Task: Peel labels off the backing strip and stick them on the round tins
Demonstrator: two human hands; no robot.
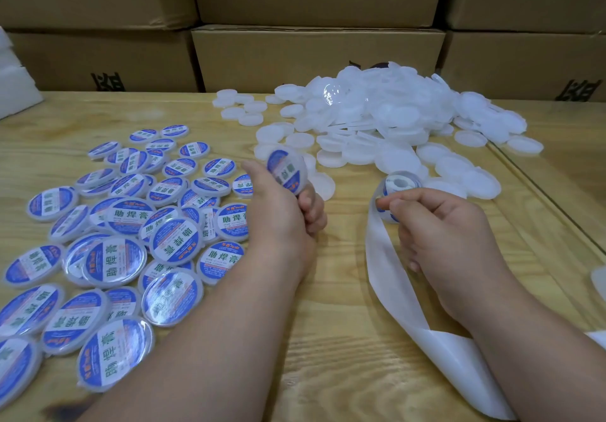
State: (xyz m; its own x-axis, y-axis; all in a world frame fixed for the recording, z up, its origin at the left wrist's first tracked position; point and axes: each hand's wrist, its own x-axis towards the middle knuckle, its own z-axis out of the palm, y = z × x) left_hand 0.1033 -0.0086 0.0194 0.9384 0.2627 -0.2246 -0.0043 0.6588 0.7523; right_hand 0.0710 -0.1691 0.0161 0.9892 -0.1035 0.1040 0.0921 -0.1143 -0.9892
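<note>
The backing strip runs as a long white band from the small label roll right of the frame's centre down to the lower right, where it folds over itself and passes under the right forearm; its long axis goes from upper left to lower right, and its far end is cut off behind that arm. The right hand pinches the strip near the roll between thumb and forefinger, the other fingers curled beneath and partly hidden. Whether a label is lifting off there is too small to tell. The left hand sits at the centre of the frame and grips one labelled tin, held tilted on edge with its blue and white label facing the camera; the print on it is blurred. The two hands are apart, with bare table between them. Labelled tins lie flat and overlapping across the left half of the frame, the lowest ones cut off by the left edge. A heap of plain white tins fills the upper right of the table, so piled that single ones are hard to separate. Cardboard boxes stand stacked along the top of the frame, their black printed marks cut off.
</note>
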